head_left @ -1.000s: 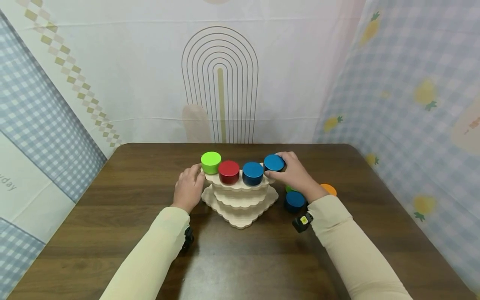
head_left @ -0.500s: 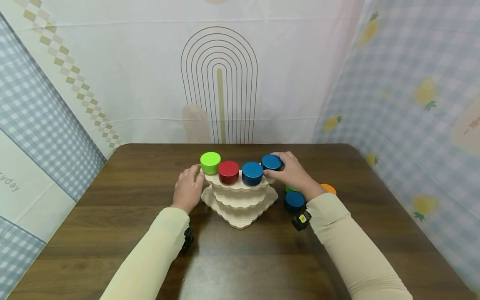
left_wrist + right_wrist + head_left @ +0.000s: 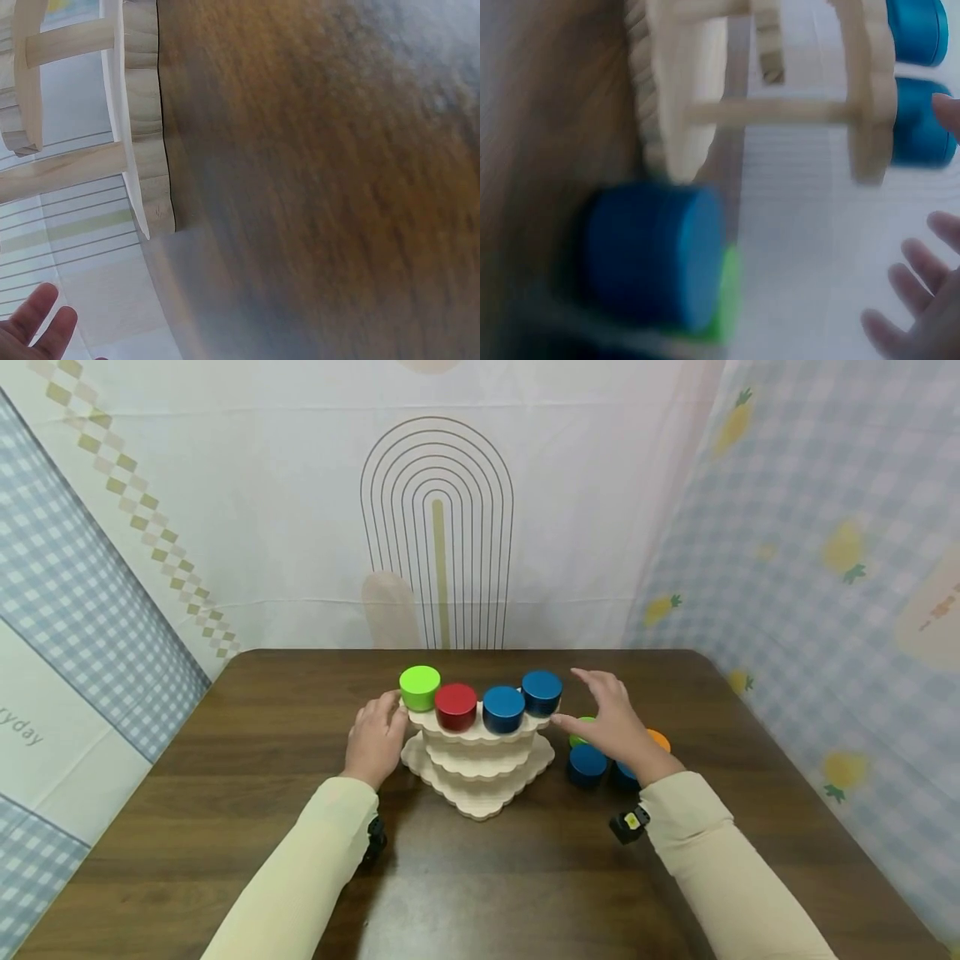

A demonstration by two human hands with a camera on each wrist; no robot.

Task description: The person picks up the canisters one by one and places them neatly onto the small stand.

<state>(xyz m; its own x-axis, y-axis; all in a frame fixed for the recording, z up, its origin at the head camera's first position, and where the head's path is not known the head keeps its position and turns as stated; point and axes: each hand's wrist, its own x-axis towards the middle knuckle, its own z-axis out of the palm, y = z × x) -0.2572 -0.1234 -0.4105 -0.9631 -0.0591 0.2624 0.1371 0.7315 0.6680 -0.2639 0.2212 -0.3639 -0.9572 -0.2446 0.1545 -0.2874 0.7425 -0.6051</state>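
A tiered pale wooden stand with scalloped edges carries a light green cylinder block, a red one and two blue ones on its top tier. My left hand holds that tier's left end, thumb and index finger at its edge beside the green block; the left wrist view shows other fingers stretched out. Just right of the rear blue block, my right hand is spread with nothing in its grasp. Its thumb overlaps that block in the right wrist view.
Blue, green and orange blocks lie on the brown table right of the stand, partly under my right forearm. A patterned cloth hangs behind the table.
My right hand has let go of the rear blue block and drawn back to the right with its fingers spreading. The block stays on the top tier. My left hand keeps its place.
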